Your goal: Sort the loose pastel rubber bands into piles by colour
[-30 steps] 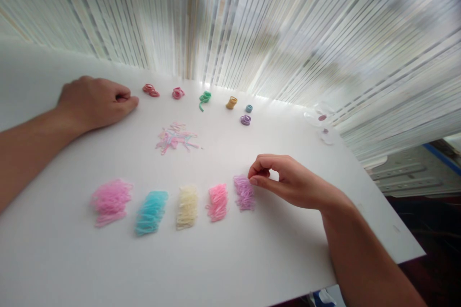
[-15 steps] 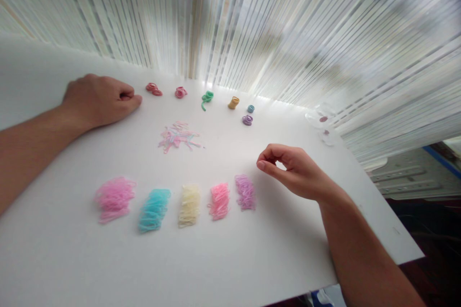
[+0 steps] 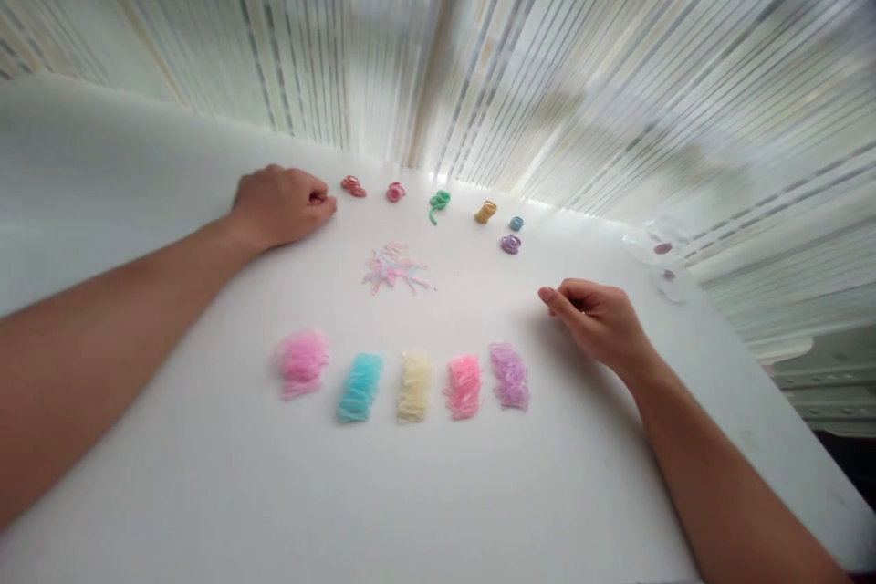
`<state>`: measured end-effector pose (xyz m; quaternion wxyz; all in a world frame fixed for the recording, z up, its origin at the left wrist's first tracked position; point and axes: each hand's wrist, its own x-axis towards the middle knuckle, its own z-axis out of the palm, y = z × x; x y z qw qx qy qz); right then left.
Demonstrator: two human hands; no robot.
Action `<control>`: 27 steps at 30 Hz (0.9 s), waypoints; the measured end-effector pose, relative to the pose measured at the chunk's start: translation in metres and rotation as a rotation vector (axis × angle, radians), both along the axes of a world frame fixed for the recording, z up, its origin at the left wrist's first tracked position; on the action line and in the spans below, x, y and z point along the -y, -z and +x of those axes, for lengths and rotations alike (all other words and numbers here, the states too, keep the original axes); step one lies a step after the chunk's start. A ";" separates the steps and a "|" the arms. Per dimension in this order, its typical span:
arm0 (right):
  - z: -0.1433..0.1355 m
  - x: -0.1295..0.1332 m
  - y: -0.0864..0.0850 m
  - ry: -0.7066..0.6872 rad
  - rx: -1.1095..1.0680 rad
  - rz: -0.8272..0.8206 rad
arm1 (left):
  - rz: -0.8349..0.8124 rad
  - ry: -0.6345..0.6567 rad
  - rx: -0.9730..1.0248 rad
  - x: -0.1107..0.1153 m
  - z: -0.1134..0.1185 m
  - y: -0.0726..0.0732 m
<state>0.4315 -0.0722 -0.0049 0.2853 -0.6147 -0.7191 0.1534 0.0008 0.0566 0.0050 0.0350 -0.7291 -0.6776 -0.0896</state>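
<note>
My left hand [image 3: 284,205] rests closed at the back left, just beside a red coiled band bundle [image 3: 354,187]; nothing shows in it. My right hand [image 3: 595,319] is curled with thumb and fingers together, right of the purple band pile [image 3: 510,376]; nothing is visible in its grip. Left of that pile lie pink [image 3: 465,386], cream [image 3: 414,388], turquoise [image 3: 360,388] and orchid-pink [image 3: 303,363] piles. A loose mixed pastel heap [image 3: 395,270] sits between the rows. Farther back are a rose bundle [image 3: 395,192], green [image 3: 439,203], yellow [image 3: 485,212], blue [image 3: 516,224] and purple [image 3: 510,244] ones.
The white table [image 3: 383,502] meets a striped curtain [image 3: 383,46] along its back edge. Clear plastic pieces with dark reddish spots [image 3: 662,248] lie at the back right. A grey metal-like structure [image 3: 821,374] stands beyond the right edge.
The camera view has shifted, so the table items appear farther right. My right hand's thumb and fingers have drawn closer together. My left hand stays closed beside the red bundle.
</note>
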 end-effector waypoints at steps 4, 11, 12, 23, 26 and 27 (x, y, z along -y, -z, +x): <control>0.008 -0.001 0.005 0.058 -0.049 0.059 | 0.022 -0.014 0.062 -0.004 -0.001 0.007; 0.009 -0.011 0.017 0.192 -0.209 0.177 | 0.000 0.007 0.064 -0.005 -0.001 0.007; 0.009 -0.013 0.019 0.200 -0.241 0.167 | -0.001 0.006 0.065 -0.005 -0.001 0.006; 0.029 -0.017 0.027 0.282 -0.267 0.138 | -0.003 0.035 0.072 -0.004 0.004 0.009; 0.030 -0.016 0.026 0.282 -0.247 0.121 | 0.014 0.042 0.063 -0.003 0.004 0.011; 0.031 -0.015 0.025 0.286 -0.243 0.126 | 0.019 0.043 0.063 -0.003 0.005 0.012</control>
